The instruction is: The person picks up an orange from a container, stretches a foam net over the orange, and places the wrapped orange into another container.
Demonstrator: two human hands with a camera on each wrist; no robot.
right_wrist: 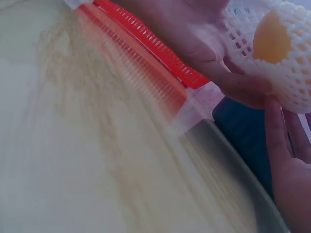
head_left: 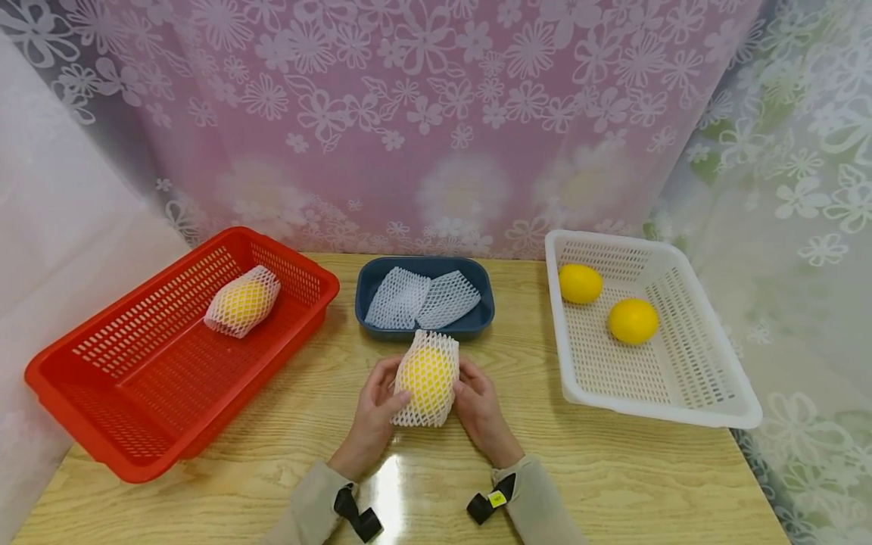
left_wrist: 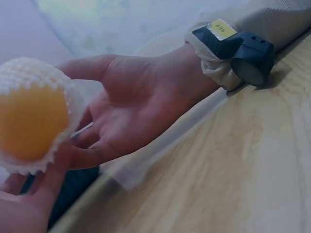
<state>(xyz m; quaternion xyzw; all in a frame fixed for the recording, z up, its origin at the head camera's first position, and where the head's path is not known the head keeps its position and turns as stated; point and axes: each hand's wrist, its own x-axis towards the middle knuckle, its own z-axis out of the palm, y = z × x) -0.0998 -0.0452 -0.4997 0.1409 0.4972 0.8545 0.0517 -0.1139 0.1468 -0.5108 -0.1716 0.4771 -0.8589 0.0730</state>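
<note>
Netted fruit (head_left: 428, 381) is pinched by fingers (head_left: 397, 403) of the left hand (head_left: 371, 415) and right hand (head_left: 485, 415), some seemingly hidden behind it.

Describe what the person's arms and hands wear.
Left hand and right hand: bare, no gloves. Pale beige sleeves, long. On each sleeve, a black strap with a small black block; the right strap also carries a yellow label with dark print. No cables visible.

Left fingers (right_wrist: 245, 90), right fingers (right_wrist: 277, 133) hold orange-yellow fruit (right_wrist: 272, 41) in white net (right_wrist: 292, 94); red basket (right_wrist: 146, 39), blue tray (right_wrist: 245, 141), wooden tabletop (right_wrist: 97, 136) in view.
</note>
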